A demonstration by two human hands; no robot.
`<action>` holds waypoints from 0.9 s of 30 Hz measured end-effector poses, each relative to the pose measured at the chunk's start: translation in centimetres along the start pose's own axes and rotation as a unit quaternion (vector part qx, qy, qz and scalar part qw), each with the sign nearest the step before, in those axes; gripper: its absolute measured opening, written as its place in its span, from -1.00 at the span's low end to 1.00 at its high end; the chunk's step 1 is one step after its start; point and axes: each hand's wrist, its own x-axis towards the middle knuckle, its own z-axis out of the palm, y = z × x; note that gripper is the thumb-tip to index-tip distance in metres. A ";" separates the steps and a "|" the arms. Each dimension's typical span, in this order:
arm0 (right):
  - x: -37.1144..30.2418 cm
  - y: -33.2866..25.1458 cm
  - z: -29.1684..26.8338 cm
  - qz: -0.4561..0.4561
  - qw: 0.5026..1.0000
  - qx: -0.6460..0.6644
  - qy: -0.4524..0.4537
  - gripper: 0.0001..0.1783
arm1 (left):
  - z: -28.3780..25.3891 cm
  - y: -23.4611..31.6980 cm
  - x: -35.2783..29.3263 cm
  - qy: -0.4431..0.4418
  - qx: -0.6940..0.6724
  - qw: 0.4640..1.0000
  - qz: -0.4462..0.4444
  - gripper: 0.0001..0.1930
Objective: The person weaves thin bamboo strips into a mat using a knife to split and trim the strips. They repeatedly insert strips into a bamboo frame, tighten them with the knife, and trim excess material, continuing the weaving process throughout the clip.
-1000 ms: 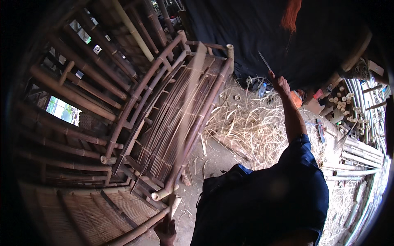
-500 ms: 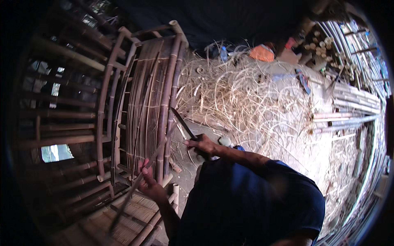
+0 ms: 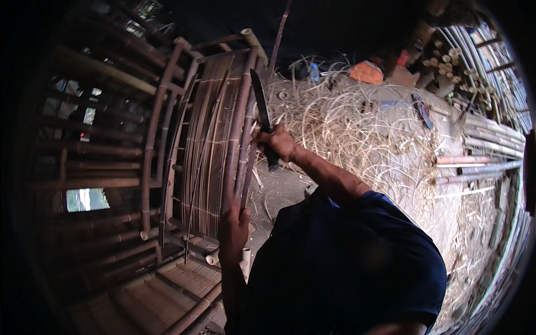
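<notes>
My right hand (image 3: 279, 143) is closed round the handle of a long dark-bladed knife (image 3: 259, 97). Its blade points up and away from me, beside the bamboo bench's near rail. A long thin bamboo strip (image 3: 278, 42) runs from the top of the view down past the knife and my right fingers. Its lower end reaches my left hand (image 3: 234, 226), whose fingers are closed on it. Whether the blade touches the strip, I cannot tell. Left of both hands stands the bamboo bench (image 3: 240, 120), with many thin strips (image 3: 207, 145) lying lengthwise over its seat.
Curly bamboo shavings (image 3: 329, 120) cover the floor to the right. Beyond them are a blue plastic bottle (image 3: 315, 73), an orange bag (image 3: 366, 72) and a sandal (image 3: 422, 111). Bamboo poles (image 3: 486, 139) lie at far right. Another slatted bamboo piece (image 3: 190, 276) is at lower left.
My right hand has moved up with the knife, whose blade now points more steeply away. My left hand has shifted right, and the strip has swung from lower left to extend far ahead.
</notes>
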 end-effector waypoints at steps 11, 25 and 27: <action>-8.1 -0.4 4.4 -0.183 0.695 -0.682 -0.135 -0.15 | 0.5 -3.7 3.7 0.077 -0.264 0.961 0.023 -0.59; -4.6 -1.6 4.5 -0.362 0.652 -0.658 -0.107 -0.32 | 0.5 -3.2 -1.6 0.101 -0.155 0.978 0.092 -0.48; -3.3 -2.0 4.4 -0.183 0.696 -0.693 -0.039 -0.31 | 0.6 -3.0 -3.0 0.111 -0.097 0.984 0.099 -0.47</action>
